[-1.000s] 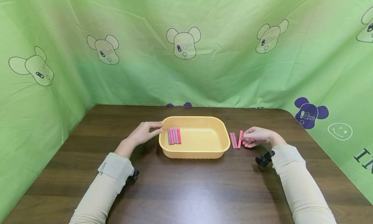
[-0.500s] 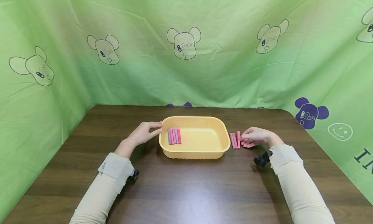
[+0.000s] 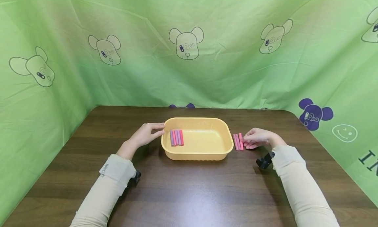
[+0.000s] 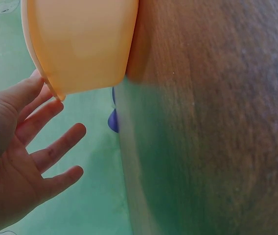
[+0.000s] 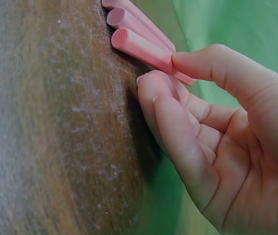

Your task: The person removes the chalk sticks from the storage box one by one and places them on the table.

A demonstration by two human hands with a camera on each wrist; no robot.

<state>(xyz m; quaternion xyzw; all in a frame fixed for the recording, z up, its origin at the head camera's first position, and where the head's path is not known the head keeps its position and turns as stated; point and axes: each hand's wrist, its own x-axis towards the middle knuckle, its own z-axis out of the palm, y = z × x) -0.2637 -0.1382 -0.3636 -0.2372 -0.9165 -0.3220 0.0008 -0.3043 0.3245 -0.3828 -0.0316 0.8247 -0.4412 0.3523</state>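
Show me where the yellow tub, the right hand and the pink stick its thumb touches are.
Yellow tub (image 3: 203,141): head view, on its bare inner floor.
Right hand (image 3: 257,137): head view, on the back of the hand.
Pink stick (image 5: 144,51): right wrist view, mid-side.

Yellow basin (image 3: 206,141), pink (some purple) sticks (image 3: 176,137)

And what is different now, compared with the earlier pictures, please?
The right hand has swung the bright pink stick leftward at its far end, closer to the two duller sticks. The left hand stays at the rim of the yellow tub; the four sticks inside have not moved.
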